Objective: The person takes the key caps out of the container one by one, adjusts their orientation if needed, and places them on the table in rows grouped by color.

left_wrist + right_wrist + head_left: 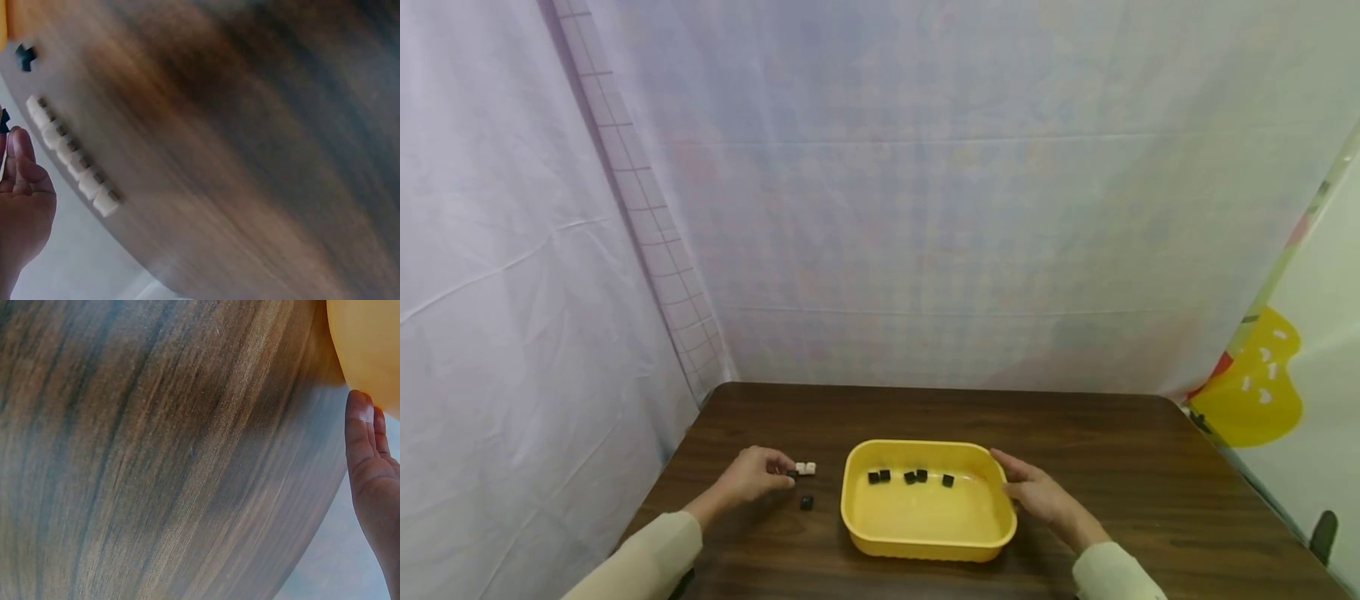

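Observation:
My left hand pinches a small black block at its fingertips, beside two white blocks that show past the fingers. In the left wrist view, this black piece sits by the fingertips at the left edge, and the white pieces form a row of several. Nearer to me lies another black block. My right hand rests its straight fingers against the right side of a yellow plastic basin. Several black blocks lie inside, toward its far wall.
Everything stands on a dark wood-grain table. White curtains hang behind it and along the left side. A yellow cut-out shape shows beyond the right edge, near a dark upright object.

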`<state>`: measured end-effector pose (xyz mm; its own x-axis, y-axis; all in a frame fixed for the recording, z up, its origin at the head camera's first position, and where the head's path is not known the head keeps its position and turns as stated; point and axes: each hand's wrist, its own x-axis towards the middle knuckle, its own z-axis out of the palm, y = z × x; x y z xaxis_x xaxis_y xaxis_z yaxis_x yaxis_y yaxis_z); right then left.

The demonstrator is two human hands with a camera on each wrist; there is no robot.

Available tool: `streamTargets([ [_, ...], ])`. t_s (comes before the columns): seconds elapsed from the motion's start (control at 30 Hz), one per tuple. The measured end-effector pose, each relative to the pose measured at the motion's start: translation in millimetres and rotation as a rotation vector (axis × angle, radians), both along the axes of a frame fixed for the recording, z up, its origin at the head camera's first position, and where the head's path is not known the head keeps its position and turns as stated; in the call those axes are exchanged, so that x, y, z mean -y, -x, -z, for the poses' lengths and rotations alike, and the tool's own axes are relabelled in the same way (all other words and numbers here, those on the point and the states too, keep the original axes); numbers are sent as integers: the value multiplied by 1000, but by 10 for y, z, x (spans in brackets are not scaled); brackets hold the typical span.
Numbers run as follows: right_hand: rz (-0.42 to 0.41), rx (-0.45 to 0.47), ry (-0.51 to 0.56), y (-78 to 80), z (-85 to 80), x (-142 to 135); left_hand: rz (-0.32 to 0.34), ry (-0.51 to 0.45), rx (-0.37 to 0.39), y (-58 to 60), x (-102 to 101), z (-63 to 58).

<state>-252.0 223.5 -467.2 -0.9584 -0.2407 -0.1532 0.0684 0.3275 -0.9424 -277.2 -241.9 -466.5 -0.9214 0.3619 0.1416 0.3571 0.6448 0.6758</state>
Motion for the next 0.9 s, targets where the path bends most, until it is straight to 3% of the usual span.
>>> streamTargets([
  [0.33,6,-3,-2,-8,15,-24,66,64,-25,-21,-28,146],
  [0.57,3,-11,-7,-4,24,-17,64,89,26,-42,-24,187],
  [0.9,41,0,-20,9,23,16,90,71,23,-65,-43,202],
])
